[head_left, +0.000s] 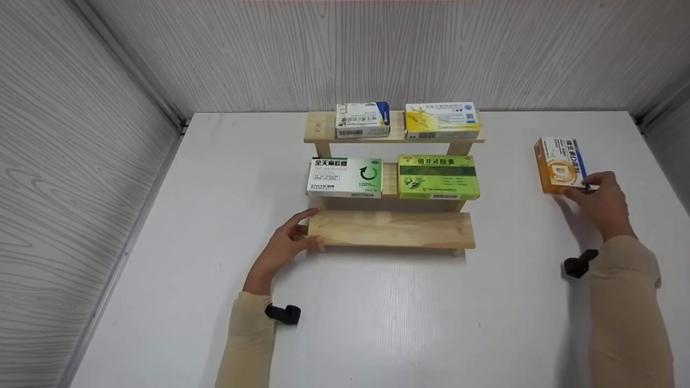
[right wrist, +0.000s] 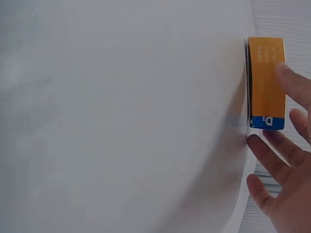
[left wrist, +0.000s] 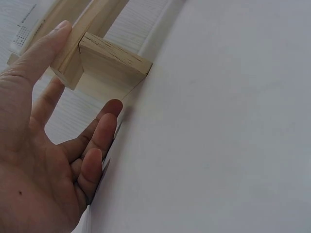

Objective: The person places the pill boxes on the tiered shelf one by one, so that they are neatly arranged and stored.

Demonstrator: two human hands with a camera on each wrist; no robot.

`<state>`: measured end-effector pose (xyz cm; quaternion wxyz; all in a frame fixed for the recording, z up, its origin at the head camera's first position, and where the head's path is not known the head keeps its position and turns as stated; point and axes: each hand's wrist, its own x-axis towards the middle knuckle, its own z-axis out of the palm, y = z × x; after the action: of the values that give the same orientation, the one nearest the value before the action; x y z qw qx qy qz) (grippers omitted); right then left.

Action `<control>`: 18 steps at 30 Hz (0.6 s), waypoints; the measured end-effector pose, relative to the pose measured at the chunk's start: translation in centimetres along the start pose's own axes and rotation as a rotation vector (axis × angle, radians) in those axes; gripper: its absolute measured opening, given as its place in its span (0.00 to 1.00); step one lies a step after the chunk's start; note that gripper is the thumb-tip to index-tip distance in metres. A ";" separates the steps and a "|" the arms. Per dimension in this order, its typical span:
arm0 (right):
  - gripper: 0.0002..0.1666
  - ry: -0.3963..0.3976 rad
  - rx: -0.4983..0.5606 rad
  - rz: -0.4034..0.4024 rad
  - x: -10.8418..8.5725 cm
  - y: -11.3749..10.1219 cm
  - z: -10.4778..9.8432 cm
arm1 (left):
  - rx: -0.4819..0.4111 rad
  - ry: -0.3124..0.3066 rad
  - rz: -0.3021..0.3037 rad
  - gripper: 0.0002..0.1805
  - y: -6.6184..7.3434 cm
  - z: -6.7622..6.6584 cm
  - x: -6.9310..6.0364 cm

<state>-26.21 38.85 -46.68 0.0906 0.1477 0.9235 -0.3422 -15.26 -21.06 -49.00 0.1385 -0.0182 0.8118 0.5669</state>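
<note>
A three-tier wooden display rack (head_left: 391, 229) stands on the white table. At the left end of its lowest board is my left hand (head_left: 281, 243), thumb on the front edge and index finger at the rear corner. The left wrist view shows that thumb and forefinger gripping the rack (left wrist: 114, 60), the other fingers loosely bent below. Off to the right, an orange, white and blue vitamin D medicine box (head_left: 558, 159) lies on the table. My right hand (head_left: 605, 207) holds its near right corner, the thumb against the orange end (right wrist: 266, 80).
On the top board sit a white-and-blue medicine box (head_left: 361, 119) and a yellow-and-white one (head_left: 442, 119). A white-and-green box (head_left: 345, 177) and a green box (head_left: 437, 177) lean on the middle tier. Grey wood-grain panels (head_left: 377, 54) border the table behind and at the sides.
</note>
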 end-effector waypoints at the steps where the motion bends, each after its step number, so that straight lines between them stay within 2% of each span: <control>1: 0.59 0.003 -0.001 -0.002 0.0 -0.1 0.1 | 0.002 0.002 0.002 0.38 -0.2 0.0 0.1; 8: 0.64 0.010 -0.046 -0.045 0.3 -0.6 0.5 | 0.003 0.019 0.018 0.36 -0.4 0.2 0.2; 14: 0.60 -0.004 -0.122 -0.113 0.5 -1.0 0.8 | -0.026 0.010 0.011 0.36 -0.3 0.3 0.2; 18: 0.59 -0.019 -0.143 -0.127 0.5 -1.1 0.8 | -0.016 0.020 -0.004 0.37 -0.3 0.2 0.2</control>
<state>-27.01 37.63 -46.75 0.0876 0.0787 0.9522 -0.2819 -15.39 -20.99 -49.42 0.1316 -0.0266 0.8087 0.5727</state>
